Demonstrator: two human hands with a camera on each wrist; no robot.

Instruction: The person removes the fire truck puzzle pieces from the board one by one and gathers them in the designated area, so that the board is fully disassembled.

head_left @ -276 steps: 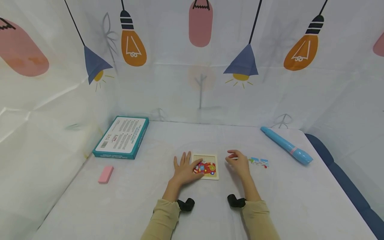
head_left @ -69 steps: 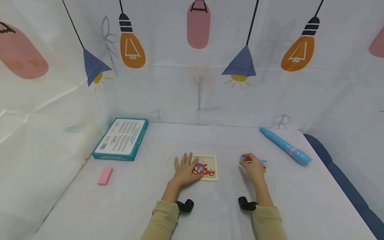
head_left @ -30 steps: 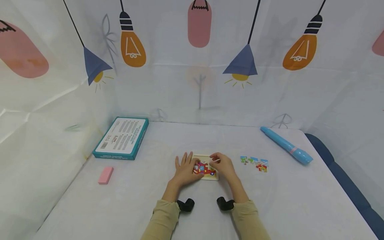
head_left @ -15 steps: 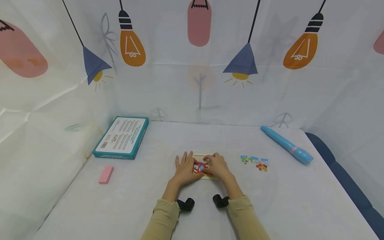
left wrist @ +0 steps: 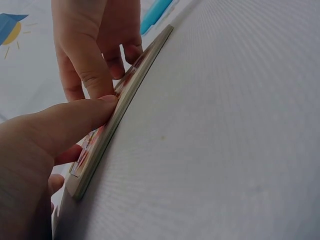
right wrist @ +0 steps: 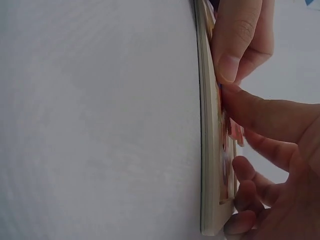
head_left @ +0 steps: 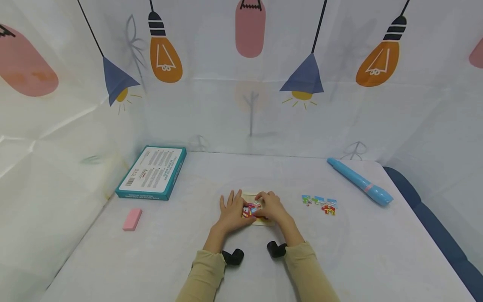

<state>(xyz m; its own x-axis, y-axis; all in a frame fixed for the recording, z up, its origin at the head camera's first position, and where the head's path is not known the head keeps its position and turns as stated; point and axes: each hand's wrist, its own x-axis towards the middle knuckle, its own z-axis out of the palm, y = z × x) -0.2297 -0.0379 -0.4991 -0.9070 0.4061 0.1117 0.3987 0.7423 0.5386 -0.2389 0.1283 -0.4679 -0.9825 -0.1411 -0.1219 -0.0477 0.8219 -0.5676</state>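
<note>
My left hand lies spread over the left side of a small wooden puzzle board, its thumb along the lower edge. A red vehicle picture shows in the recess between the hands. Over the board's right part, my right hand has its thumb and fingers curled, pinching a reddish puzzle piece that sits tilted above the recess in the right wrist view. Much of that piece is hidden by the fingers. In the left wrist view, both thumbs meet near the edge of the board.
Several loose puzzle pieces lie right of the board. A light blue tube-shaped case lies at the back right. On the left are a teal box and a pink eraser-like block. A dark blue chair stands past the table's right edge.
My right hand went to the loose pieces, came back left with a piece and lowered onto the board. One fewer reaching motion shows lately; the left hand has stayed put.
</note>
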